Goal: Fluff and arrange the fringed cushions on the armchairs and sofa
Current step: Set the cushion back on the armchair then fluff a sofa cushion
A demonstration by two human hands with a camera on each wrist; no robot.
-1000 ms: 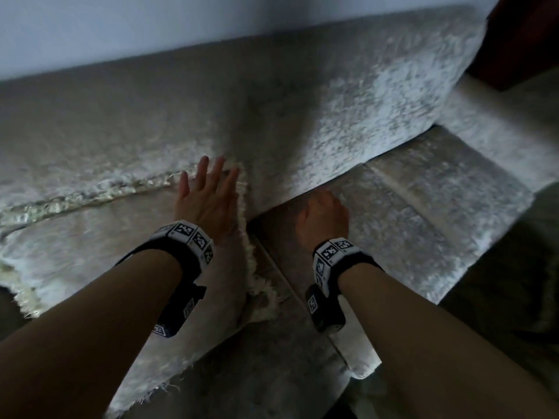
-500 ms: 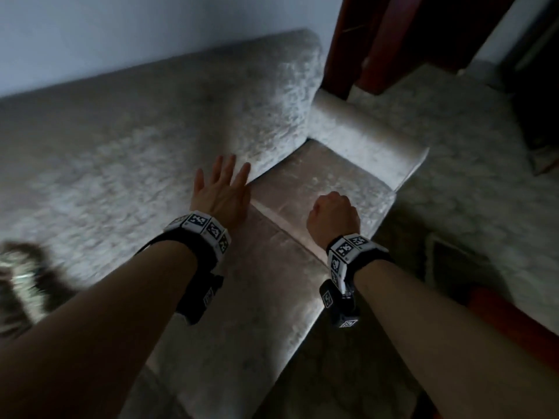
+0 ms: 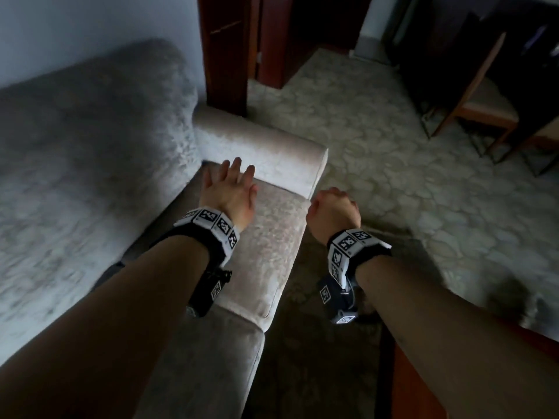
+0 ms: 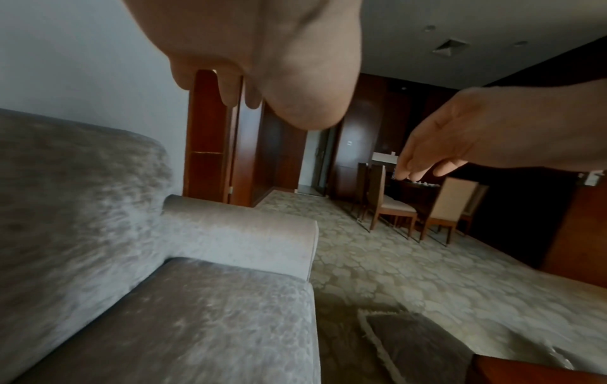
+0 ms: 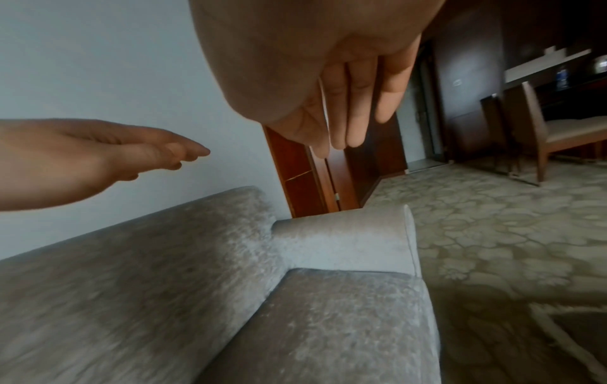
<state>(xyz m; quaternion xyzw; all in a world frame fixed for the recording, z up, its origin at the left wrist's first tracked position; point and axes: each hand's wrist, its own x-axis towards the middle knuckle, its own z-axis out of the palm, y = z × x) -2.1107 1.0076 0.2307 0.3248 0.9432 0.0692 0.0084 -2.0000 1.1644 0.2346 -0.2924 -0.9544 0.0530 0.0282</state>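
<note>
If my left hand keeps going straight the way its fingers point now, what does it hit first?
Most likely the rolled pale velvet sofa armrest. The left hand is open above the pale velvet seat cushion, fingers aimed at that armrest with nothing between. The wrist views suggest it rides somewhat high, so it might pass over the top.

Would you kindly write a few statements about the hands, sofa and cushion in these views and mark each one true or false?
1. The left hand holds nothing. True.
2. The right hand grips a cushion. False: its fingers hang loosely and hold nothing.
3. A fringed cushion lies on the floor in front of the sofa. True.
4. A cushion leans on the sofa's armrest. False: the armrest is bare.
5. Wooden chairs stand on the carpet. True.
</note>
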